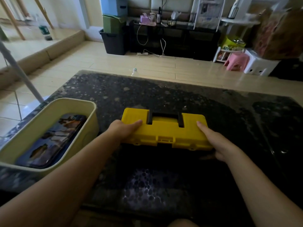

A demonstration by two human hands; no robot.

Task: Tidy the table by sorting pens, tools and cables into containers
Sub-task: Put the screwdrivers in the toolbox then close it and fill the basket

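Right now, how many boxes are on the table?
2: the yellow toolbox mid-table, and the cream bin at the left edge, a printed case inside.

The toolbox [165,130] at the frame's centre looks like matt yellow plastic, ribbed on its lid, with a black handle [164,115]. The table [213,102] beneath is dark, speckled, glossy stone. The cream bin [49,112] at lower left looks like smooth plastic and holds a glossy printed case [50,141].

Yellow toolbox [165,128] (lid down) between both hands [126,130] [218,145]
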